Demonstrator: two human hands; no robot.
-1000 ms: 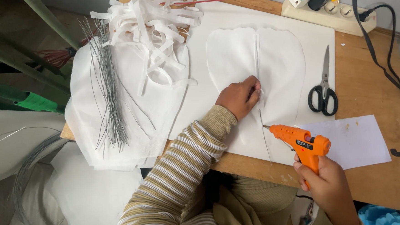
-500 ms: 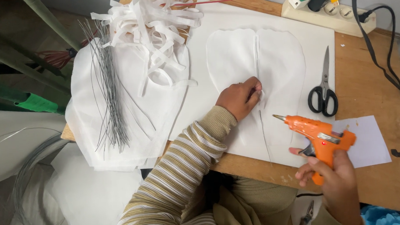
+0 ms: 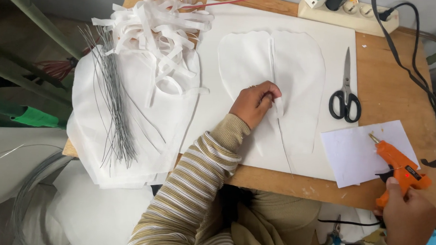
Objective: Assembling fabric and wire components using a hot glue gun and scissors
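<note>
Wooden tabletop (image 3: 390, 86) carries a large white sheet with a petal-shaped white cutout (image 3: 295, 73) at its middle. On that cutout the left hand (image 3: 255, 103) is closed, fingertips pinching a narrow white strip (image 3: 278, 106) along the centre seam. Right of the cutout lie black-handled scissors (image 3: 345, 97); below them a small white paper (image 3: 354, 157) sits under the nozzle of an orange glue gun (image 3: 398, 166), gripped by the right hand (image 3: 411, 218), partly cut off by the frame edge. Left of the cutout lie thin wires (image 3: 115, 105) and tangled white strips (image 3: 158, 28).
</note>
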